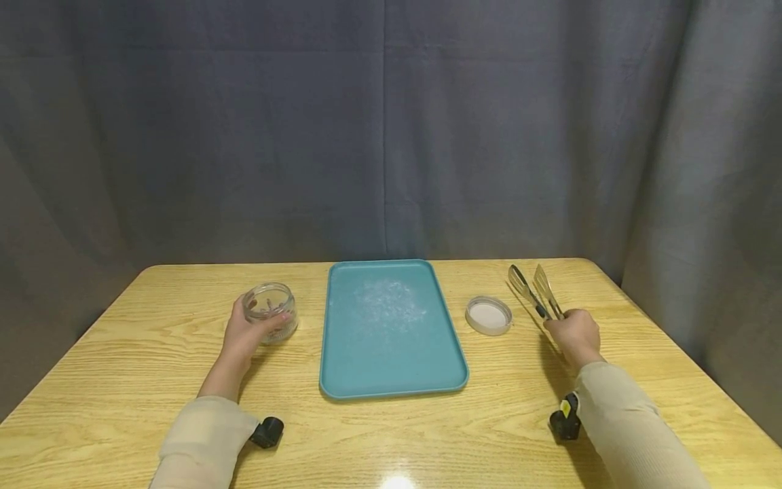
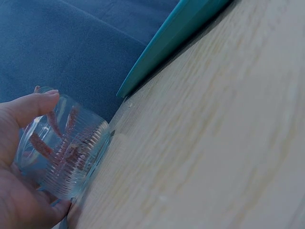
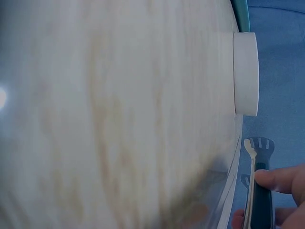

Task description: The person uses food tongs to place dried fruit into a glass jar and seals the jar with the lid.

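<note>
My left hand (image 1: 243,333) grips a lidless clear glass jar (image 1: 284,329) at the left of the table, thumb on the near side and fingers round the far side. Ribbed glass and several reddish-brown, stick-like pieces (image 2: 42,145) inside show in the left wrist view. Whether the jar's base touches the table, I cannot tell. Over at the right, my right hand (image 1: 574,334) holds metal tongs (image 1: 540,310) with dark handle parts. Their slotted ends stand apart, point away from me, and have nothing between them. In the right wrist view the thumb presses the dark handle (image 3: 262,200).
Between the hands lies a teal tray (image 1: 391,367) with whitish powdery marks on its surface. A round, pale lid (image 1: 489,315) rests on the wooden table (image 1: 397,435) between tray and tongs. Behind the table's far edge hangs a grey curtain (image 1: 275,136).
</note>
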{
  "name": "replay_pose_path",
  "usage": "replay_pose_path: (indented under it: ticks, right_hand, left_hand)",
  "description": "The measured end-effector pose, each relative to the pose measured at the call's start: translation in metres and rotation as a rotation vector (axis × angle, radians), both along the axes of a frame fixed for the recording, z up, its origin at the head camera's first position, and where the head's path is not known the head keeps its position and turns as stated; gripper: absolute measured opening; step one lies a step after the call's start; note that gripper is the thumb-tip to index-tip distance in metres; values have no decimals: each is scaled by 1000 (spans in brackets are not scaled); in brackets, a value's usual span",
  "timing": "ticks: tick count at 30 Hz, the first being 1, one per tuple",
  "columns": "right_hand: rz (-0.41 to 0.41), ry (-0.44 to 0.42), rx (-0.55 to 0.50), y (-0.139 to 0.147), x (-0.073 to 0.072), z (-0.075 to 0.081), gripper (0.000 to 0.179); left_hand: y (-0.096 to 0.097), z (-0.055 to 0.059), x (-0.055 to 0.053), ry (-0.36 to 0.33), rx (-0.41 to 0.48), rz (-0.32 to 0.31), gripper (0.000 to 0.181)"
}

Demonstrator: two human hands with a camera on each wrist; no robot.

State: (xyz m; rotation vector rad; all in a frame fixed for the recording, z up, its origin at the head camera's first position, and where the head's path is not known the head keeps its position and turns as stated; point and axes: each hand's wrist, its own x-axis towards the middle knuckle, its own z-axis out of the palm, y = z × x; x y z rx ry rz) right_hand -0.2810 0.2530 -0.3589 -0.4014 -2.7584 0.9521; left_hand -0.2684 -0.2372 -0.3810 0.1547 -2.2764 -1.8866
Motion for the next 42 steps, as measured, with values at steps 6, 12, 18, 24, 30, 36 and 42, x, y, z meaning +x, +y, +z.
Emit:
replay_pose_path:
  ticks: [6,12,18,24,30,36,42]
  right_hand:
    - [5,-29,12,1,0,-1,26]
    - [15,-37,20,3,-3,-2,28]
    - [25,-57,61,8,-6,-5,30]
    - [40,-66,109,8,-8,-5,30]
    - [38,-72,118,7,-7,-5,29]
    - [19,-75,158,3,-8,-3,38]
    - [7,55,158,-14,-12,3,56]
  left_hand:
    - [0,-1,0,2,-3,-1,98]
    - [0,-2,0,7,-3,0,96]
    - [1,-1,0,-8,-6,2,98]
    - [2,0,1,2,-7,13,99]
    - [3,0,2,12,-6,31,100]
    - [2,-1,-1,4,-17,21,98]
    - [2,1,1,1,-8,8,95]
